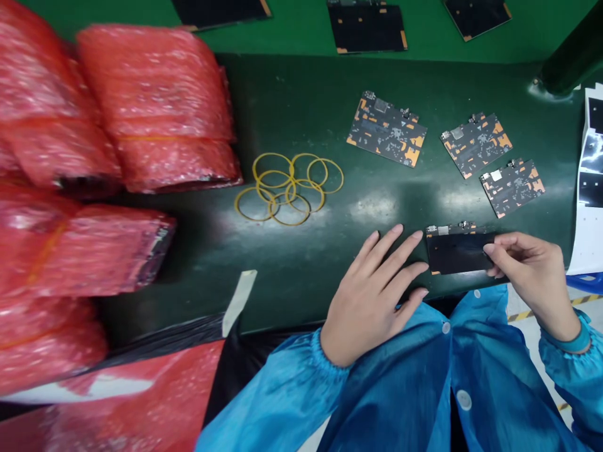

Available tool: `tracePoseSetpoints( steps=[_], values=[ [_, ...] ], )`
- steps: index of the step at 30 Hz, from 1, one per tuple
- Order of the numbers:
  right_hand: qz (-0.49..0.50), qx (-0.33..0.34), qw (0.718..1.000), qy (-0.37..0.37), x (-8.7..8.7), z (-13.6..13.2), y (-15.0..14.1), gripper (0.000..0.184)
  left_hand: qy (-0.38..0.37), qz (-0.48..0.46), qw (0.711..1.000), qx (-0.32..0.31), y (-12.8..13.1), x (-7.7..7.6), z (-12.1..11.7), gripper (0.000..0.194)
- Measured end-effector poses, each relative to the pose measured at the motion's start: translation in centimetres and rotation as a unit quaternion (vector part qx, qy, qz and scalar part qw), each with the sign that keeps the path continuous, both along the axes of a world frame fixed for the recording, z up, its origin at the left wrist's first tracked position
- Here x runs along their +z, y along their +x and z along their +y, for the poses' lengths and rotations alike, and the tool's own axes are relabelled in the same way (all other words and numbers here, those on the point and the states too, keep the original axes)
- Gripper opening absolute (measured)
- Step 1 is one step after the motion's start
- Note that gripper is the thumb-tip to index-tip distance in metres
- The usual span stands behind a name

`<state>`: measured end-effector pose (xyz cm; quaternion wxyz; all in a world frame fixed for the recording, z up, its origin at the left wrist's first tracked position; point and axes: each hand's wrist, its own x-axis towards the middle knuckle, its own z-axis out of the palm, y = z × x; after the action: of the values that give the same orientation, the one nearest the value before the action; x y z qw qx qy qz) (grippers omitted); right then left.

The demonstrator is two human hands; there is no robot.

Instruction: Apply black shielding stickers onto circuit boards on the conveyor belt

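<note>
The right hand [527,279] pinches a circuit board [452,230], mostly covered by a black sheet [459,256], near the bench's [301,107] front edge; the left hand [372,295] lies apart, fingertips just beside the board. Red bubble-wrap bundles [155,113] crowd the bench's left side, their contents hard to make out.

Place: an electronics assembly workshop, factory-floor type. Shown by: bare circuit boards [386,129] set out on a green bench mat [301,107], red bubble-wrap bundles [155,110] stacked along the left of the frame, and my blue work smock [391,376] at bottom. Black-and-yellow hazard tape [541,314] marks the floor at lower right.
</note>
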<state>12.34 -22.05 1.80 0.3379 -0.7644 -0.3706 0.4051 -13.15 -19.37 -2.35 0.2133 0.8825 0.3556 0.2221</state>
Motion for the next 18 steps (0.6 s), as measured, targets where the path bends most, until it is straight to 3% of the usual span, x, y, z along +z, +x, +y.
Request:
tracePoseSetpoints(
  steps=[18],
  values=[
    [-0.013,-0.001,1.000,0.000,0.07,-0.16,-0.15,0.029,0.013,-0.004,1.000,-0.002,-0.01,0.04,-0.04,0.019]
  ],
)
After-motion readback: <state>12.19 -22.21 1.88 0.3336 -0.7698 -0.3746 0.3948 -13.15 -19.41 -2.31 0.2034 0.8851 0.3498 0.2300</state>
